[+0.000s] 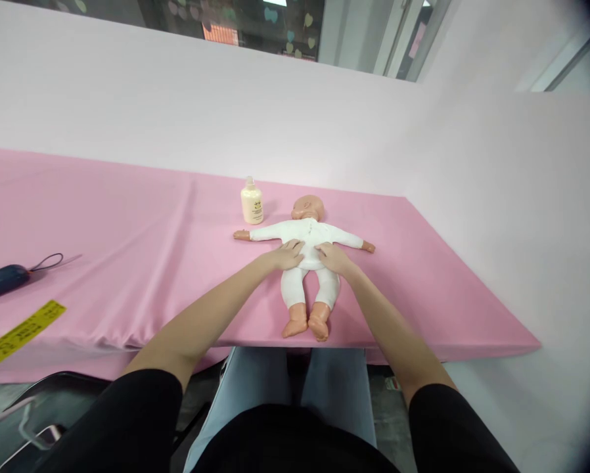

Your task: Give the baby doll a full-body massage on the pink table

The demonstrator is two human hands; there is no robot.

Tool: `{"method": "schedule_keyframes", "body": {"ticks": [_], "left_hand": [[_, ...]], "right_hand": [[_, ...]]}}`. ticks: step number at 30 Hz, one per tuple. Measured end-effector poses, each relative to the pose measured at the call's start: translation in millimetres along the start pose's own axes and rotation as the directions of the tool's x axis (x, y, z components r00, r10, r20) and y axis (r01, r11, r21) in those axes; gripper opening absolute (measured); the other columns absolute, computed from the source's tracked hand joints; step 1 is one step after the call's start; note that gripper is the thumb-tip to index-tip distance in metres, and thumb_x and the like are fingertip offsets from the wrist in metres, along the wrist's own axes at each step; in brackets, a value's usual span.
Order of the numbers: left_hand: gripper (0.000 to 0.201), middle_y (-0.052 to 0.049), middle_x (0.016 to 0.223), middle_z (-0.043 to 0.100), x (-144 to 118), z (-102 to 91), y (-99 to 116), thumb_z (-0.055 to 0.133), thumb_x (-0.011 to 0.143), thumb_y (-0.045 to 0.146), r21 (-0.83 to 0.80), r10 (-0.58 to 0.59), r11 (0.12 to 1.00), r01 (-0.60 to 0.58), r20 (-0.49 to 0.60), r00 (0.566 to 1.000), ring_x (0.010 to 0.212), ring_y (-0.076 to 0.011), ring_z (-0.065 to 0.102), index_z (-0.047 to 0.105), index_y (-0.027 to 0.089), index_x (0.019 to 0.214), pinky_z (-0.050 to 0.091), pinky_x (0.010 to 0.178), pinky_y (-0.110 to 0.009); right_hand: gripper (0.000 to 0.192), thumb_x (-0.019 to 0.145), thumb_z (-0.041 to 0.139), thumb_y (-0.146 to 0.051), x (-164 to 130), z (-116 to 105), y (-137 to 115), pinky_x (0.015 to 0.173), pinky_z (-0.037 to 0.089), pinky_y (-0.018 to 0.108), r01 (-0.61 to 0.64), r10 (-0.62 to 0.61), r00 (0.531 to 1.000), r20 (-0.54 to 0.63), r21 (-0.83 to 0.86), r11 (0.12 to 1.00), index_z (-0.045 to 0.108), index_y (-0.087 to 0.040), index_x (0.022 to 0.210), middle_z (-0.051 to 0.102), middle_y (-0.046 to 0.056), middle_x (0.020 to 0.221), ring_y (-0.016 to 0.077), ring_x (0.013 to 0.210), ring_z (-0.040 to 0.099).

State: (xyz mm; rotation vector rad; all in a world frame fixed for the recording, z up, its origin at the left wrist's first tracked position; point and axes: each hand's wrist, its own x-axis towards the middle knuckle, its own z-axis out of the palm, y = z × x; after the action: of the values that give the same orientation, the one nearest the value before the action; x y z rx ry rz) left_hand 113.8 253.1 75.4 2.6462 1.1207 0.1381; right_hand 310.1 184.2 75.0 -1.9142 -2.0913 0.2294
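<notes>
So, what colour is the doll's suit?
White, on the doll; the head view shows it best.

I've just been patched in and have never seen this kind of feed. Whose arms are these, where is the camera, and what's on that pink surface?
There is one picture, from a camera worn on a person's head, looking forward and down. The two bare arms are that person's own. Both palms lie flat on the belly of a baby doll in white clothes: the left hand on one side, the right hand on the other. Nothing is gripped. The doll lies on its back, arms spread, on a table with a pink cloth. A cream bottle stands beside its head. Far left lie a dark pouch and a yellow tape.
</notes>
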Motion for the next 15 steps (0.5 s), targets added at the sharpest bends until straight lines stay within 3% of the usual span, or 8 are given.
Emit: {"method": "schedule_keyframes", "body": {"ticks": [3,6,9,12,15], "left_hand": [[0.059,-0.013,0.172,0.031,-17,-1.3,-7,0.034,0.103,0.024,-0.015,0.051,0.999,-0.051,0.047,0.998,0.161,-0.0249,0.025,0.039,0.012,0.161,0.024,0.13,-0.038],[0.053,-0.01,0.164,0.048,-17,-7.9,-9,0.041,0.1,0.023,-0.067,0.064,0.996,-0.065,-0.012,0.998,0.152,-0.025,0.045,0.055,0.016,0.151,0.035,0.125,-0.036],[0.045,-0.008,0.141,0.069,-5,-13.6,-9,0.048,0.093,0.019,-0.109,0.026,0.993,-0.034,-0.066,0.997,0.126,-0.0244,0.066,0.07,0.018,0.132,0.049,0.109,-0.033],[0.037,-0.008,0.121,0.077,10,-13.4,-9,0.051,0.089,0.016,-0.103,-0.045,0.994,0.032,-0.124,0.991,0.109,-0.0238,0.071,0.075,0.016,0.117,0.053,0.096,-0.032],[0.034,-0.009,0.118,0.078,18,-9.9,-9,0.053,0.093,0.019,-0.11,-0.091,0.992,0.07,-0.196,0.976,0.108,-0.0239,0.071,0.072,0.016,0.12,0.053,0.094,-0.033]], "right_hand": [[0.053,0.095,0.04,0.003,-17,1,3,0.118,0.042,0.028,-0.004,0.006,1.0,-0.027,0.078,0.997,0.064,-0.012,0.14,0.063,0.013,0.148,0.0175,0.137,0.058],[0.053,0.093,0.038,0.004,-18,1,1,0.117,0.043,0.029,-0.071,0.078,0.995,-0.061,0.112,0.991,0.066,-0.011,0.136,0.067,0.012,0.143,0.0185,0.133,0.062],[0.046,0.096,0.041,0.0,-10,-1,-6,0.115,0.044,0.03,-0.116,0.12,0.99,-0.079,0.058,0.992,0.069,-0.011,0.129,0.07,0.012,0.137,0.0203,0.129,0.063],[0.041,0.097,0.043,-0.002,-1,-2,-9,0.112,0.046,0.03,-0.135,0.134,0.988,-0.08,-0.014,0.991,0.07,-0.013,0.125,0.07,0.012,0.134,0.0211,0.124,0.065],[0.04,0.097,0.046,-0.003,6,-2,-8,0.11,0.047,0.03,-0.125,0.118,0.987,-0.106,-0.053,0.991,0.066,-0.013,0.131,0.066,0.013,0.138,0.0225,0.124,0.065]]}}
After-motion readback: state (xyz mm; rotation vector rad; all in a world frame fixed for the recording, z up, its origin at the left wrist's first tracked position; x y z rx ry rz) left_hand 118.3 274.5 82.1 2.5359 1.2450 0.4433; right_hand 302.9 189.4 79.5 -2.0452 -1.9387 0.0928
